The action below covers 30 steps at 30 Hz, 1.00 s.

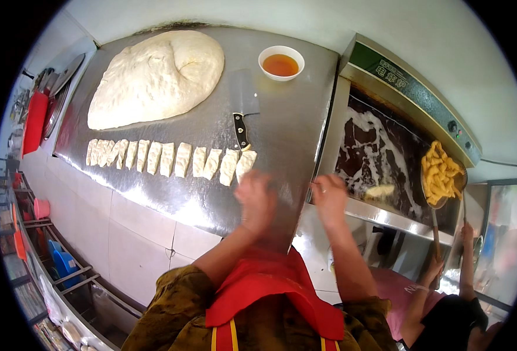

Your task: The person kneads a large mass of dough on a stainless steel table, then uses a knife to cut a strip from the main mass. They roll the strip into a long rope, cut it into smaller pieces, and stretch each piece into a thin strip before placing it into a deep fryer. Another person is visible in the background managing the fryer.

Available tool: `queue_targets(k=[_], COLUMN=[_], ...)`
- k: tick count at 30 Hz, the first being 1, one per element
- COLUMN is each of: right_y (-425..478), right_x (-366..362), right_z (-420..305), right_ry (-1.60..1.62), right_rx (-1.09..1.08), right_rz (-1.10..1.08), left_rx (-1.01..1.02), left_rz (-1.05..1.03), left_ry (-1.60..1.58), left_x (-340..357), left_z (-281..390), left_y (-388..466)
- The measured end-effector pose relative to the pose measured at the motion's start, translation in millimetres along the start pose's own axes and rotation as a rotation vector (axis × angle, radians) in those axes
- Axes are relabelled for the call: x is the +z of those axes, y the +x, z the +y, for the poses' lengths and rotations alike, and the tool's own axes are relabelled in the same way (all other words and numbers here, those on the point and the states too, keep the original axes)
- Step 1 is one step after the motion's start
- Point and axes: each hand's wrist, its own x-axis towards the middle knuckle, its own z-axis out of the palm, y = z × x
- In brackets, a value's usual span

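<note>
My left hand (pixel 257 197), blurred, is at the near end of the rightmost dough strip (pixel 245 163); whether it grips the strip is unclear. Several more raw strips (pixel 167 159) lie in a row to its left on the steel worktop (pixel 284 131). My right hand (pixel 331 197) hovers by the gap between worktop and fryer, fingers bent, with nothing plainly visible in them. To its right, a pale dough piece (pixel 380 191) floats in the foaming dark oil (pixel 363 149). Beyond the row lies a cleaver (pixel 243 105) with a black riveted handle.
A large dough mass (pixel 157 81) covers the back left of the worktop. A white bowl (pixel 281 63) of amber liquid stands at the back. At the electric fryer (pixel 409 87), a co-worker's hands (pixel 434 268) hold a strainer (pixel 434 206) with fried dough sticks (pixel 441 173).
</note>
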Motion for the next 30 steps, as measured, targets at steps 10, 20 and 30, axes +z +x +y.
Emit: queue_targets(k=[10,20,30], right_y=[86.9,88.1,17.6], right_x=[149.9,31.6,-56.8], right_z=[-94.4,-48.8,76.4], right_ry=[-0.03,1.085,1.384], right_rx=[0.088,0.665,0.873], right_rz=[-0.265,-0.16,0.261], left_rx=[-0.311,-0.053,-0.076], left_rz=[0.092,0.06,-0.395], left_ry=[0.151,0.217,-0.516], left_x=[-17.1,-29.1,11.7], left_z=[-68.8,-80.6,-40.3], left_y=[25.1,29.6,52.5])
